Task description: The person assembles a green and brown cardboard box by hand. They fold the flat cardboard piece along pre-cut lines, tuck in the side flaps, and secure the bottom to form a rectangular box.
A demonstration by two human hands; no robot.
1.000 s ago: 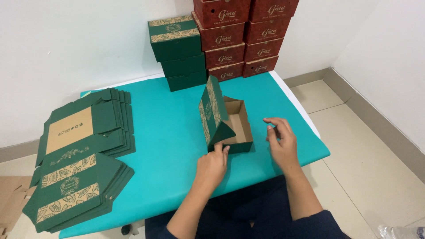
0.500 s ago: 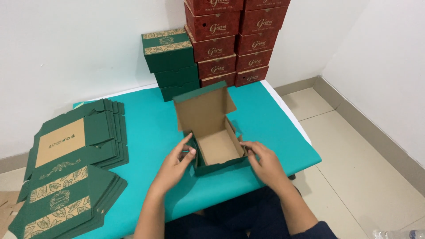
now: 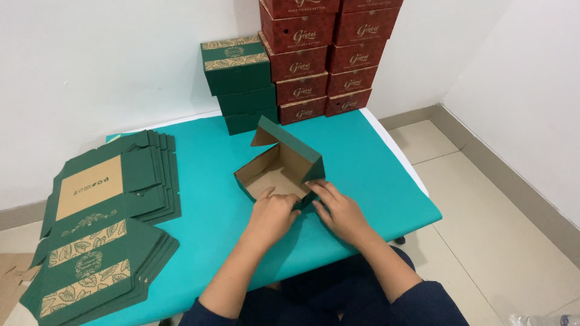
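The green cardboard box (image 3: 279, 169) sits mid-table and has turned since a moment ago, its lid now leaning over. The left hand (image 3: 273, 212) and right hand (image 3: 338, 208) press flat fingers on its near corner, so that side looks nearly folded.

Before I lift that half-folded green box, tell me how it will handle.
The half-folded box is probably light: thin cardboard, nothing inside. It will likely flex, since its lid stands open and both the left hand and right hand press its near wall. It seems unlikely to roll, resting flat on the table.
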